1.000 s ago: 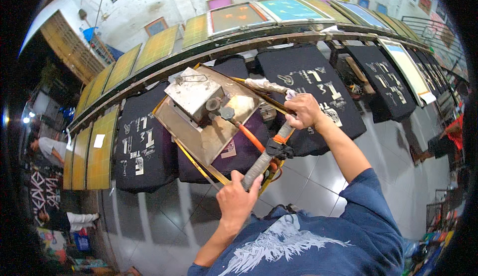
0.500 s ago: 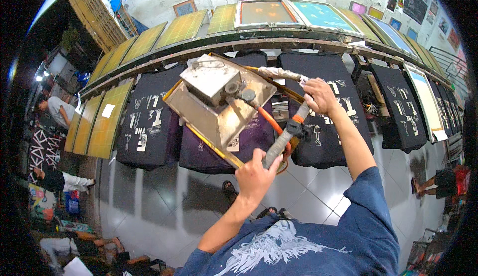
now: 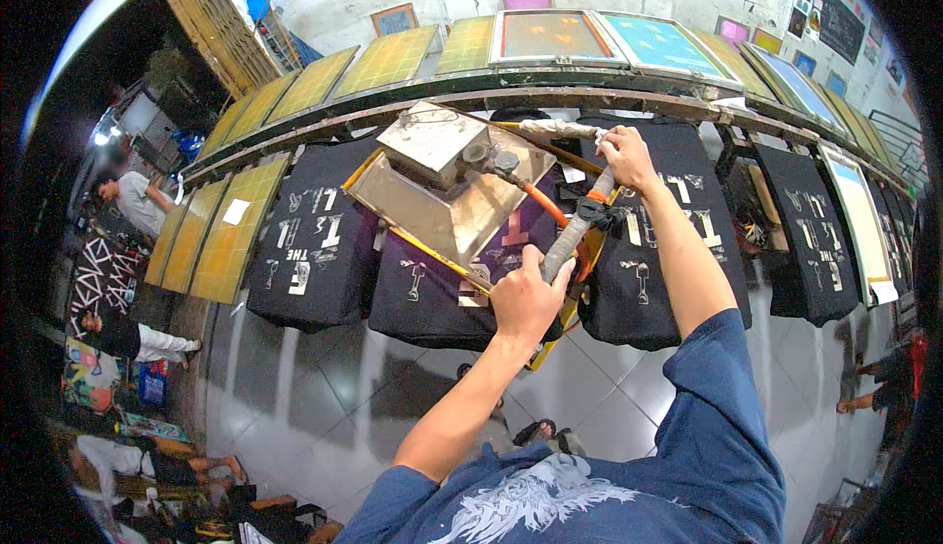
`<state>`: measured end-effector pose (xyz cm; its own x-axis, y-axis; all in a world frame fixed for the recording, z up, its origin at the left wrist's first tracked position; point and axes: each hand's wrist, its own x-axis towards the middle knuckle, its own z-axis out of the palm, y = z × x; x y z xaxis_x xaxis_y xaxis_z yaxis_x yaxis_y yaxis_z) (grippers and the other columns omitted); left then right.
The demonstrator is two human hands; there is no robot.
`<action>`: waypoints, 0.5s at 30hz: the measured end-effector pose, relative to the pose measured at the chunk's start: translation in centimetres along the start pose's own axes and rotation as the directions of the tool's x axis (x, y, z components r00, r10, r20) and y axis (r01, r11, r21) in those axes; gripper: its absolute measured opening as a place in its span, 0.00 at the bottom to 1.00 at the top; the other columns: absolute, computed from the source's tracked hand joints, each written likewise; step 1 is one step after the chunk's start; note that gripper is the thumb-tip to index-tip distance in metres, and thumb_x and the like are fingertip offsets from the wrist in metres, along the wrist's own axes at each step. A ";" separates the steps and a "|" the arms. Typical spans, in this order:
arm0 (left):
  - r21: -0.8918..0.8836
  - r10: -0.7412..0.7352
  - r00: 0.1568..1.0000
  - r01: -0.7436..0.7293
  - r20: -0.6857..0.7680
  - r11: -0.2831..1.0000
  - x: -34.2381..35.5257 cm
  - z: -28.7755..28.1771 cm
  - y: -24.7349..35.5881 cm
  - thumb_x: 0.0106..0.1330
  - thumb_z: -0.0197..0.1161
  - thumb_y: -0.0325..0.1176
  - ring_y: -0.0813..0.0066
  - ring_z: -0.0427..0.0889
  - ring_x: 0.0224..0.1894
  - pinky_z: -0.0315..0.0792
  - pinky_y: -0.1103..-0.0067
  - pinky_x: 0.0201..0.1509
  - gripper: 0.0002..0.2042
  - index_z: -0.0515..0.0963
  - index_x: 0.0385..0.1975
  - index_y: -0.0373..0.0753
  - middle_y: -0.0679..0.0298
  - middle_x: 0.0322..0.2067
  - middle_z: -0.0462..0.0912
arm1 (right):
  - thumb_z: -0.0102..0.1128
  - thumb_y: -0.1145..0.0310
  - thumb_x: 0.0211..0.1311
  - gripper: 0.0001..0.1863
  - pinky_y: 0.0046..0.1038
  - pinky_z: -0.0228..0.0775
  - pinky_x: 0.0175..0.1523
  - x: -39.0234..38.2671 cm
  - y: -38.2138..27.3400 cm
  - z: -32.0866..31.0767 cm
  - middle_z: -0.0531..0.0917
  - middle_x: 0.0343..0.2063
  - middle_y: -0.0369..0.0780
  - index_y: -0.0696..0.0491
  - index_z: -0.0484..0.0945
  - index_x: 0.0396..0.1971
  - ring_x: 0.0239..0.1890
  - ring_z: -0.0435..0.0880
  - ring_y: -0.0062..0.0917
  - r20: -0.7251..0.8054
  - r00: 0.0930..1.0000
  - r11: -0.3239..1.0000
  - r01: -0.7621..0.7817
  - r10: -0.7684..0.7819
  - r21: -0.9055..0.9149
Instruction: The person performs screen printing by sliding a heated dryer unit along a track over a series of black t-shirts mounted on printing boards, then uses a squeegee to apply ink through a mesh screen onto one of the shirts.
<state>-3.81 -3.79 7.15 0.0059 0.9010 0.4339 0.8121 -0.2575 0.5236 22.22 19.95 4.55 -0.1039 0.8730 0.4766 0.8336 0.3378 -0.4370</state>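
Note:
A metal-hooded heater [image 3: 393, 215] with a box on top [image 3: 432, 139] and a yellow frame hangs tilted over the middle black T-shirt [image 3: 413, 313]. My left hand [image 3: 528, 294] is wrapped round the near end of its grey taped handle [image 3: 568, 244]. My right hand [image 3: 631, 159] closes where the far end of that handle meets a white-wrapped rod [image 3: 555, 129]. An orange hose [image 3: 546, 203] runs from the hood to the handle. The hood hides much of the middle shirt; white prints show on the left shirt [image 3: 324, 303] and right shirt [image 3: 678, 308].
Behind the shirts runs a long rail [image 3: 550, 87], with several yellow screen frames [image 3: 388, 61] leaning above it. Another printed shirt [image 3: 825, 294] lies at the right. A person in a light shirt [image 3: 138, 202] stands at the far left. Tiled floor [image 3: 324, 397] stretches below.
The heater has shifted slightly away from me, uncovering more of the middle shirt's near print. That shirt's purple tint has faded toward black. Both hands keep their hold.

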 end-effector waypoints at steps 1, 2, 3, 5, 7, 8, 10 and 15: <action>0.011 0.001 1.000 -0.001 -0.013 1.000 0.4 0.1 0.1 0.67 0.70 0.53 0.50 0.86 0.21 0.78 0.59 0.23 0.21 0.72 0.35 0.42 0.54 0.16 0.82 | 0.54 0.57 0.65 0.17 0.42 0.71 0.63 0.6 0.3 0.4 0.85 0.43 0.42 0.50 0.90 0.36 0.55 0.78 0.40 0.004 1.000 1.000 -0.001 0.001 0.008; 0.024 0.003 1.000 -0.002 -0.026 1.000 0.7 0.3 0.0 0.67 0.70 0.54 0.50 0.86 0.21 0.78 0.59 0.23 0.21 0.72 0.35 0.42 0.54 0.16 0.82 | 0.54 0.57 0.65 0.17 0.42 0.71 0.63 1.2 0.6 0.9 0.85 0.43 0.41 0.49 0.90 0.36 0.55 0.78 0.40 0.007 1.000 1.000 -0.001 0.001 0.017; 0.035 0.001 0.999 0.000 -0.037 0.999 0.8 0.5 -0.1 0.67 0.70 0.54 0.50 0.86 0.21 0.78 0.59 0.23 0.21 0.72 0.35 0.42 0.54 0.16 0.83 | 0.54 0.58 0.65 0.17 0.42 0.71 0.63 1.6 0.6 1.3 0.85 0.43 0.41 0.48 0.90 0.37 0.56 0.78 0.39 0.015 1.000 1.000 -0.002 0.002 0.025; 0.055 -0.018 0.999 0.020 -0.042 0.998 1.3 0.7 -0.5 0.67 0.69 0.55 0.50 0.87 0.22 0.78 0.59 0.24 0.21 0.72 0.35 0.42 0.54 0.17 0.83 | 0.58 0.62 0.63 0.12 0.41 0.74 0.61 3.1 0.5 2.1 0.86 0.44 0.42 0.45 0.90 0.39 0.54 0.81 0.39 0.026 0.999 0.996 -0.045 0.043 0.073; 0.040 -0.017 0.999 0.018 -0.030 0.999 1.7 1.5 0.0 0.67 0.69 0.55 0.50 0.87 0.22 0.79 0.59 0.24 0.22 0.72 0.35 0.42 0.54 0.17 0.83 | 0.61 0.65 0.62 0.11 0.40 0.76 0.59 3.6 2.6 2.5 0.86 0.44 0.42 0.45 0.90 0.40 0.52 0.84 0.38 0.010 0.992 0.980 -0.122 0.122 0.158; 0.025 -0.012 1.000 0.013 -0.012 1.000 2.0 1.8 0.6 0.67 0.68 0.55 0.50 0.87 0.22 0.79 0.58 0.24 0.21 0.72 0.35 0.42 0.54 0.18 0.83 | 0.64 0.66 0.61 0.11 0.40 0.77 0.57 4.1 4.5 2.3 0.87 0.44 0.43 0.44 0.90 0.43 0.49 0.86 0.37 0.025 0.991 0.978 -0.137 0.135 0.159; 0.044 -0.048 0.999 0.047 0.008 0.998 2.0 1.5 0.3 0.68 0.68 0.55 0.50 0.87 0.22 0.79 0.58 0.25 0.21 0.72 0.36 0.42 0.54 0.18 0.83 | 0.69 0.68 0.61 0.11 0.34 0.77 0.54 4.4 3.1 3.0 0.88 0.40 0.45 0.51 0.90 0.42 0.45 0.86 0.35 0.032 0.992 0.980 -0.129 0.126 0.152; -0.001 -0.034 0.999 0.034 0.002 0.999 1.6 1.6 0.2 0.68 0.68 0.53 0.48 0.87 0.23 0.78 0.57 0.26 0.20 0.73 0.38 0.42 0.52 0.19 0.84 | 0.63 0.48 0.67 0.18 0.45 0.77 0.59 5.4 1.2 2.4 0.88 0.47 0.46 0.44 0.91 0.43 0.51 0.87 0.42 0.109 0.926 0.923 -0.372 0.362 0.095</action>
<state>-2.72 -1.83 6.78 -0.0204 0.9098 0.4145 0.8110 -0.2274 0.5391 21.37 25.89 4.74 0.1461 0.9688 0.2000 0.7568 0.0207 -0.6533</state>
